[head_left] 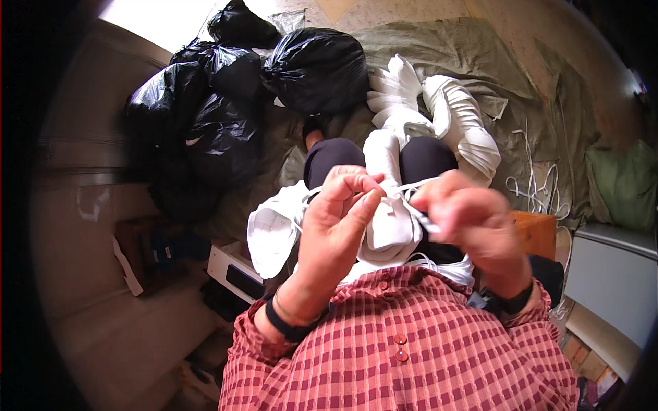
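Note:
My left hand [336, 222] is closed in a pinch, thumb against forefinger, on a thin white cord [411, 186] above my lap. The cord runs across to my right hand [469, 216], which is blurred by motion, its fingers curled on the same cord. Between my knees, just under both hands, lies a bundle of white, stiff-looking cloth pieces [391, 229]. Another white cup-shaped piece [271, 229] rests against my left thigh. Beyond my knees, more white pieces [466, 123] sit nested in long curved stacks.
Several full black plastic bags [319, 72] stand at the far left on an olive ground sheet [452, 51]. Loose white cords [538, 185] lie on the right, near a wooden box [537, 236], a grey box-like thing [613, 274] and a green bag [624, 185].

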`<state>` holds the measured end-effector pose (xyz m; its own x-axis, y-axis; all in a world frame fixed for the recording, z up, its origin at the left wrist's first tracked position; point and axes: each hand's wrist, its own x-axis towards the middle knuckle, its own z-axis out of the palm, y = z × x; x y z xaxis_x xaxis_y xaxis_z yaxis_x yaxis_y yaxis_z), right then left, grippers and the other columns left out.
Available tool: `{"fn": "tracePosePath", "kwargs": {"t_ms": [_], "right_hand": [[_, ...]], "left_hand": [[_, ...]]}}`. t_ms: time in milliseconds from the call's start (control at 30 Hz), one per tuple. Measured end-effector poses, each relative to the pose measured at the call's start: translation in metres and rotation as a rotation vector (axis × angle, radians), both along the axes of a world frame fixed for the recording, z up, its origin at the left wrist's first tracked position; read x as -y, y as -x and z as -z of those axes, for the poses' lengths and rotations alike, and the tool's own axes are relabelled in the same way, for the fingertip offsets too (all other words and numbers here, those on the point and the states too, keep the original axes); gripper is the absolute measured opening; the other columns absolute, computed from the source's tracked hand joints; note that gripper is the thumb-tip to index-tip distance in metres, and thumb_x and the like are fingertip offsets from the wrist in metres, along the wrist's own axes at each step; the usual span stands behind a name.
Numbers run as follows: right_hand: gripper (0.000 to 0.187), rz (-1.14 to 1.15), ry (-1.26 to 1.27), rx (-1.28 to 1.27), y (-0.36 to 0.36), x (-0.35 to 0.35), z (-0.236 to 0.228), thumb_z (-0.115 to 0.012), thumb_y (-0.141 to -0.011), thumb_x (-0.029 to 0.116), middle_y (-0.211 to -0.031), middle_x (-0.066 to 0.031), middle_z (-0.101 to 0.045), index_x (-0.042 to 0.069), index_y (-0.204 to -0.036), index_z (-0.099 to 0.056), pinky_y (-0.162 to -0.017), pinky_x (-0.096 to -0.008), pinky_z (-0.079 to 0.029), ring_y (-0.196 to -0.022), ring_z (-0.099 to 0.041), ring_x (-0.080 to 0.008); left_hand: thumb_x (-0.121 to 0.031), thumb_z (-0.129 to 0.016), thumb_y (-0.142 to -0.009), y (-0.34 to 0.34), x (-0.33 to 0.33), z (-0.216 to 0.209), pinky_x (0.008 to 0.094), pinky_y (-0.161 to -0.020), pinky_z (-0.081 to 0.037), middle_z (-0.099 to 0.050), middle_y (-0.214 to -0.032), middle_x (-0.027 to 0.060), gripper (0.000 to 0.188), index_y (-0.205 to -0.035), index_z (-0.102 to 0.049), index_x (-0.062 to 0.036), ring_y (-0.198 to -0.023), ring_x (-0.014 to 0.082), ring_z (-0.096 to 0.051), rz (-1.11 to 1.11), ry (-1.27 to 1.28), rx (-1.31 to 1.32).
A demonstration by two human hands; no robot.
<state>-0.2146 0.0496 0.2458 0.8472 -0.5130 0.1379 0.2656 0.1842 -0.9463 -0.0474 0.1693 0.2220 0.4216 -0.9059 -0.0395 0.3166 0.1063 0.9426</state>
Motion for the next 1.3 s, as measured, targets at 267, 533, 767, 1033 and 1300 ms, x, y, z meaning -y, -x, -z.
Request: {"fn": "tracePosePath", "kwargs": {"t_ms": [267,533,767,1033,1300], "right_hand": [[0.021,0.221,0.046,-0.376,-0.002,-0.004,0.053,-0.054,-0.096,0.003,-0.078,-0.0046,-0.061,0.004,-0.114,-0.065,-0.068,-0.0273,-0.05,-0.074,-0.059,-0.0109],[0.032,0.121,0.928,-0.635,-0.008,-0.023,0.058,-0.062,-0.08,0.003,-0.1,-0.0164,-0.053,0.002,-0.111,-0.056,-0.076,-0.044,-0.05,-0.087,-0.059,-0.0348],[0.025,0.2,0.986,-0.678,-0.006,-0.025,0.067,-0.063,-0.088,0.008,-0.098,-0.0178,-0.055,0.0,-0.11,-0.059,-0.075,-0.0399,-0.054,-0.088,-0.063,-0.0325],[0.022,0.243,0.82,-0.636,0.0,-0.026,0.067,-0.063,-0.087,0.007,-0.098,-0.0153,-0.057,0.001,-0.109,-0.062,-0.078,-0.0415,-0.052,-0.089,-0.062,-0.0324],[0.023,0.276,0.813,-0.61,-0.001,-0.027,0.068,-0.065,-0.084,0.004,-0.097,-0.0153,-0.057,0.001,-0.107,-0.062,-0.078,-0.0415,-0.052,-0.09,-0.062,-0.0331]], "left_hand": [[0.004,-0.059,-0.088,0.001,-0.012,0.022,0.0371,-0.07,-0.049,-0.062,-0.088,0.0157,0.025,-0.112,-0.056,-0.0044,-0.081,0.0284,-0.064,0.255,-0.148,1.065],[0.004,-0.062,-0.076,0.014,-0.019,0.03,0.0435,-0.084,-0.045,-0.063,-0.096,0.0126,0.029,-0.104,-0.061,-0.0029,-0.093,0.0318,-0.06,0.158,-0.178,1.433],[-0.004,-0.063,-0.069,0.025,-0.014,0.03,0.0422,-0.084,-0.04,-0.052,-0.099,0.0109,0.021,-0.09,-0.062,-0.0045,-0.097,0.0296,-0.051,0.153,-0.403,1.689],[-0.001,-0.063,-0.078,0.02,-0.002,0.035,0.042,-0.08,-0.045,-0.058,-0.09,0.0116,0.021,-0.099,-0.064,-0.0038,-0.088,0.0304,-0.056,0.116,-0.32,1.565],[0.007,-0.063,-0.079,0.014,-0.005,0.044,0.0387,-0.076,-0.049,-0.064,-0.089,0.013,0.03,-0.108,-0.064,-0.0016,-0.085,0.0309,-0.06,0.045,-0.195,1.241]]}}
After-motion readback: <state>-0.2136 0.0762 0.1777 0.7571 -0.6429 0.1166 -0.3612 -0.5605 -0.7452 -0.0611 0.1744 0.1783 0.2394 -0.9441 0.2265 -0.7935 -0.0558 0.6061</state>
